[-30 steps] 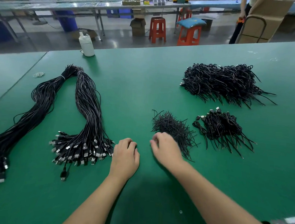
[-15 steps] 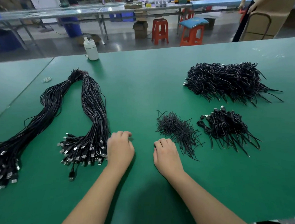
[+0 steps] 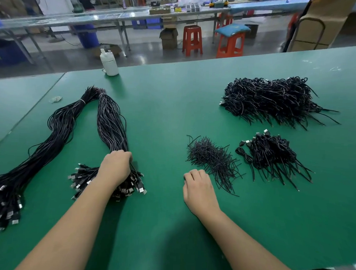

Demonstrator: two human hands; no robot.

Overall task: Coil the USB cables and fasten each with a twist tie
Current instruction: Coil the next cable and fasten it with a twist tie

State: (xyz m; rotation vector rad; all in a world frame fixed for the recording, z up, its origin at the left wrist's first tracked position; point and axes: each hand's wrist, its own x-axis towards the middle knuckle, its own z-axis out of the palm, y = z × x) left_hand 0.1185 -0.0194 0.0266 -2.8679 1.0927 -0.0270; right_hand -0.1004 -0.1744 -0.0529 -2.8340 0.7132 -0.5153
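Here the left hand [image 3: 115, 166] is grasping the near end of the USB cable bundle [image 3: 110, 123] lying left on the green table [image 3: 164, 105]; the right hand [image 3: 199, 190], loosely curled and holding nothing, is resting just beside the twist ties [image 3: 211, 156].

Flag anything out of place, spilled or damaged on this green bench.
Nothing stands out. The long cable bundles, the twist ties and both heaps of coiled cables lie in separate groups. The white bottle stands upright. No damage shows.

Left hand [image 3: 116, 169]: forearm extended, fingers curled downward in a grip | Right hand [image 3: 199, 190]: knuckles up, fingers loosely curled, empty
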